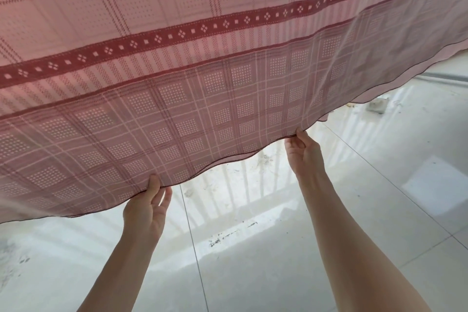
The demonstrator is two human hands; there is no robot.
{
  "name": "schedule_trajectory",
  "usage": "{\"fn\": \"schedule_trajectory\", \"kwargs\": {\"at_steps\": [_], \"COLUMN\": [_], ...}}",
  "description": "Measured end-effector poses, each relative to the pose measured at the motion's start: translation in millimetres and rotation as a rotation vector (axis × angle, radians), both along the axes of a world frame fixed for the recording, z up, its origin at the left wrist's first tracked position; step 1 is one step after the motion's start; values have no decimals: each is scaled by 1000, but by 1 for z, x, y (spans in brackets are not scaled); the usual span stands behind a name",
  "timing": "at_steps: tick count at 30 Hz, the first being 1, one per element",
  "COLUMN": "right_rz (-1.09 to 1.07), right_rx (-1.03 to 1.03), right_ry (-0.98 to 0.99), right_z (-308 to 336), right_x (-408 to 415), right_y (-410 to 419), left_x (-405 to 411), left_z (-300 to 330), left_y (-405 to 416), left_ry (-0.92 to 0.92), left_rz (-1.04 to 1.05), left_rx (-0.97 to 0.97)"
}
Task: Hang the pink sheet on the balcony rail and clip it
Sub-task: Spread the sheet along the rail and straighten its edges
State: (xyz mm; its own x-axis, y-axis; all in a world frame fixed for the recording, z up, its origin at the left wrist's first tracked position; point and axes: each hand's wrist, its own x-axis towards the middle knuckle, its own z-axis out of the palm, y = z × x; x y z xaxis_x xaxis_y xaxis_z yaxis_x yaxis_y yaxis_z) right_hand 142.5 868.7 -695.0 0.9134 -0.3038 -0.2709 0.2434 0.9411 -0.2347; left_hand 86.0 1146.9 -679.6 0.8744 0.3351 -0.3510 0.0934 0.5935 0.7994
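left hand pinching hem of pink sheet | right hand pinching same hem further along | sheet spread out above tiled floor | rail not visible, no clips seen | progress: judged hanging underway, clipping left

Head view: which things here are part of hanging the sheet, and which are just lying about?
Part of the job:
- pink sheet, lifted by its lower hem
- left hand, grip pinching the hem
- right hand, grip pinching the hem

Lying about:
- small white lump on the tiled floor
- dirt smudges

No rail or clips visible.
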Motion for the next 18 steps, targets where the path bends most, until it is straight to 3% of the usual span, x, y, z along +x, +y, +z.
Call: {"fn": "schedule_trajectory", "kwargs": {"at_steps": [5,9,14,18], "right_rz": [34,42,65,110], "right_rx": [-64,-56,-28,-51], "right_ry": [-7,-13,-20,12], "right_z": [4,5,3,1], "right_x": [-4,-9,-18,-24], "right_y": [-1,2,5,-2], "left_x": [1,4,17,26], "left_z": [1,1,-3,6], "left_y": [-7,-46,-122,-165], "left_ry": [-42,-56,-25,18], "left_rz": [9,-128,-375,-419], "left_rx": [-180,-309,-340,-292]}}
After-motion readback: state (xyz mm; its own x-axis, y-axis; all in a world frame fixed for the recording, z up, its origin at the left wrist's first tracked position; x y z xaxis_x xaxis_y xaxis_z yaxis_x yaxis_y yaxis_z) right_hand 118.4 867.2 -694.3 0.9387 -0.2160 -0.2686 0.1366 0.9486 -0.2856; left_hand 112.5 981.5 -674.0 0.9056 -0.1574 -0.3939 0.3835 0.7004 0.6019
